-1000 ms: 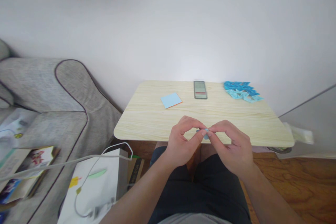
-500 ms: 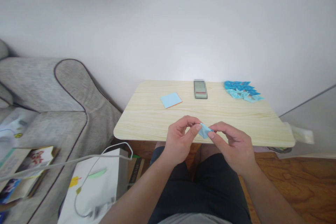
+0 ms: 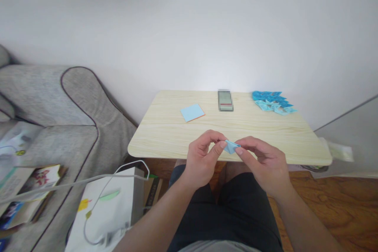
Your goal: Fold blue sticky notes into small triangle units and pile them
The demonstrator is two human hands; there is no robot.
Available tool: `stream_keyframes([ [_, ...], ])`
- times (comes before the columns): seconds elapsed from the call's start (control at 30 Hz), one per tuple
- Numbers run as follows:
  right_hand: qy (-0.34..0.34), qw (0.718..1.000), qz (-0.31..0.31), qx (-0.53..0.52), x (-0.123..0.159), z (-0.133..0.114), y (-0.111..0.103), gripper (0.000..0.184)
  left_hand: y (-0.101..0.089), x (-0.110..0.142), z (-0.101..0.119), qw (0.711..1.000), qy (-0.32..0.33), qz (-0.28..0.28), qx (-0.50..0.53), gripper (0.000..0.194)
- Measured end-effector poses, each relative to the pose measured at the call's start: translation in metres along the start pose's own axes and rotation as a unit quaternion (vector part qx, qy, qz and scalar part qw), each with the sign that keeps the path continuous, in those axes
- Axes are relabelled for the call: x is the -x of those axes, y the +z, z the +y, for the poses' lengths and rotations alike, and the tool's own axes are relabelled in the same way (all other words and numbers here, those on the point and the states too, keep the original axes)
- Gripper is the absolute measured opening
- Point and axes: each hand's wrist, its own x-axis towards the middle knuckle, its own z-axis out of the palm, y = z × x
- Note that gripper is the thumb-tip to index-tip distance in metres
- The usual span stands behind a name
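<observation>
A small piece of folded light blue paper [image 3: 230,147] is held up over the near edge of the table. My left hand [image 3: 203,159] pinches its left corner between thumb and forefinger. At its right corner, the thumb and forefinger of my right hand [image 3: 264,163] are closed on the paper. A stack of light blue square paper [image 3: 192,112] with an orange edge lies on the table, beyond my left hand. Several folded paper pieces [image 3: 273,102], darker blue and pale blue, sit in rows at the back right.
The pale wood-grain table [image 3: 165,141] stands against a white wall. A blurred-out phone-like device [image 3: 225,100] lies near its back edge. To the left are a grey sofa [image 3: 79,106] with books [image 3: 29,189] on it and a white box [image 3: 103,208] with cables.
The paper was pinched nearly edge-on with my fingertips close together. My hands have drawn slightly apart, and its pale blue folded face now shows between them.
</observation>
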Motion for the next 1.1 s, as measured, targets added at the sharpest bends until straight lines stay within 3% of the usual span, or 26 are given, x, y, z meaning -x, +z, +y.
stream_keyframes([
  [0.47,-0.022,0.998,0.031,0.052,0.001,-0.004,0.001,0.007,0.004,0.000,0.002,1.000,0.009,0.023,0.000,0.013],
  [0.6,0.015,0.999,0.034,0.014,0.000,-0.001,0.005,0.009,0.007,-0.003,0.001,0.999,-0.001,0.037,0.034,0.011],
  [0.7,0.069,0.997,-0.009,-0.025,-0.002,0.002,0.010,0.019,0.009,-0.006,-0.002,0.997,-0.007,0.060,0.057,0.011],
  [0.8,0.083,0.995,-0.059,-0.003,-0.003,0.005,0.013,0.016,0.009,-0.007,-0.004,0.995,-0.019,0.073,0.070,0.012],
  [0.93,0.083,0.994,-0.057,0.033,-0.003,0.011,0.014,0.025,0.009,-0.006,-0.005,0.994,-0.027,0.074,0.077,0.011],
  [1.1,0.115,0.989,-0.081,-0.047,-0.003,0.014,0.013,0.027,0.008,-0.006,-0.005,0.992,-0.032,0.069,0.097,0.012],
])
